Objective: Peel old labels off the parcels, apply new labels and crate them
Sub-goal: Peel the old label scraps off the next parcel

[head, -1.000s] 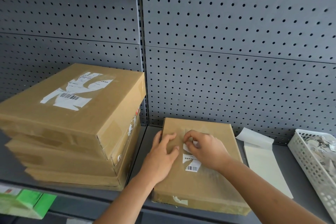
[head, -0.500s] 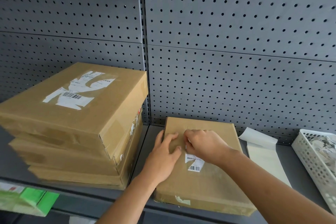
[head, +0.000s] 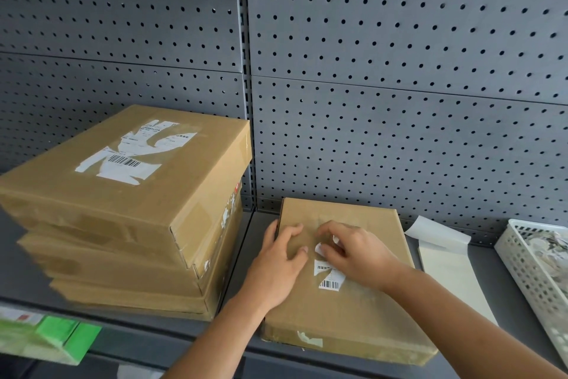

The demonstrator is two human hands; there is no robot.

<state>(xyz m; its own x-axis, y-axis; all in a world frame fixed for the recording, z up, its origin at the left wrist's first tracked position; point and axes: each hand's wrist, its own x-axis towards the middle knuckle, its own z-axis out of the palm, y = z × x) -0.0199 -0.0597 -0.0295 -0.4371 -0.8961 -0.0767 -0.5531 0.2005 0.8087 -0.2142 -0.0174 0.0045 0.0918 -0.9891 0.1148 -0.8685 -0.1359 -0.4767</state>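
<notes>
A flat brown parcel (head: 353,317) lies on the grey shelf in front of me. A torn white label remnant with a barcode (head: 329,278) sticks to its top. My left hand (head: 276,268) rests on the parcel's left part, thumb over its left edge, fingers spread and pressing. My right hand (head: 353,252) has its fingers curled and pinches a lifted scrap of the old label just above the barcode piece. To the left stands a stack of larger parcels (head: 129,225), the top one bearing a partly torn label (head: 135,151).
A sheet of label backing paper (head: 451,271) lies to the right of the parcel, its far end curled up. A white perforated basket (head: 538,271) with paper scraps stands at the far right. Grey pegboard (head: 399,71) forms the back wall. Green boxes (head: 55,338) sit below left.
My right hand's fingers have worked at the label and now lift a white scrap from it. My left hand stays pressed on the parcel. The camera has shifted slightly.
</notes>
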